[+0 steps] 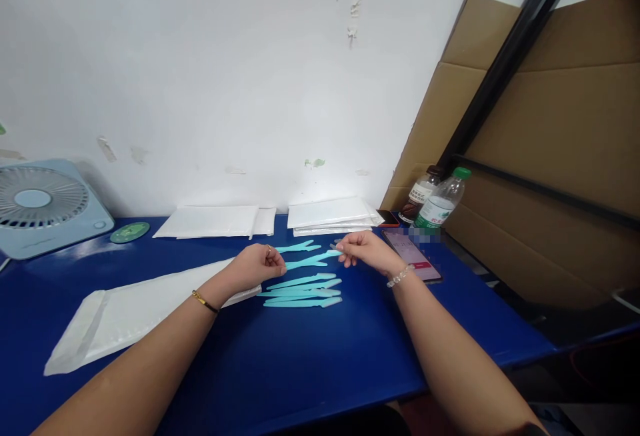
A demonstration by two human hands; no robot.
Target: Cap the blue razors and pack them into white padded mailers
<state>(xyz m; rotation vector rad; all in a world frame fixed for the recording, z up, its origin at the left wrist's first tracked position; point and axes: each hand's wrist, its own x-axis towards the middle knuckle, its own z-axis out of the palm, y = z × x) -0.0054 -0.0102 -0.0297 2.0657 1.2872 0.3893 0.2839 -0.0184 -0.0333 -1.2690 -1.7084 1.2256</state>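
Both my hands hold one teal plastic razor-like tool [313, 260] just above the blue table [280, 363]. My left hand [257, 265] pinches its left end, fingers closed; a ring and a gold bracelet show. My right hand [361, 249] pinches the right end, with a bead bracelet on the wrist. Several more teal tools [305, 291] lie side by side in a row below the held one. Another teal tool [299, 247] lies behind it. A white padded mailer [125, 319] lies flat under my left forearm.
Two stacks of white mailers [215, 221] [333, 215] lie against the wall. A phone [413, 256] and two bottles [440, 201] stand at the right, near leaning cardboard [550, 123]. A pale blue fan [43, 206] and a green disc [130, 231] sit at the left.
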